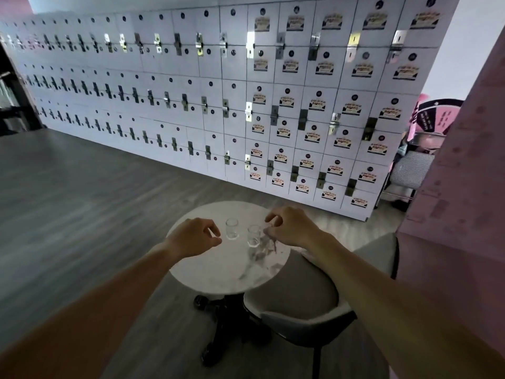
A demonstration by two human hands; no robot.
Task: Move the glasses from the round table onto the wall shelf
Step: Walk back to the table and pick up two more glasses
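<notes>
Two small clear glasses stand upright on the round white marble table point(218, 272). The left glass point(232, 228) is slightly farther back, the right glass point(254, 236) nearer. My left hand point(195, 237) hovers just left of the left glass, fingers curled and apart, holding nothing. Just right of the right glass is my right hand point(291, 227), thumb and fingers bent toward it but apart from it. No wall shelf is in view.
A grey cushioned chair point(295, 305) sits tucked under the table's near right side. A wall of white lockers point(218, 91) runs across the back. A pink wall point(464, 173) stands at the right. Open wood floor point(82, 201) lies to the left.
</notes>
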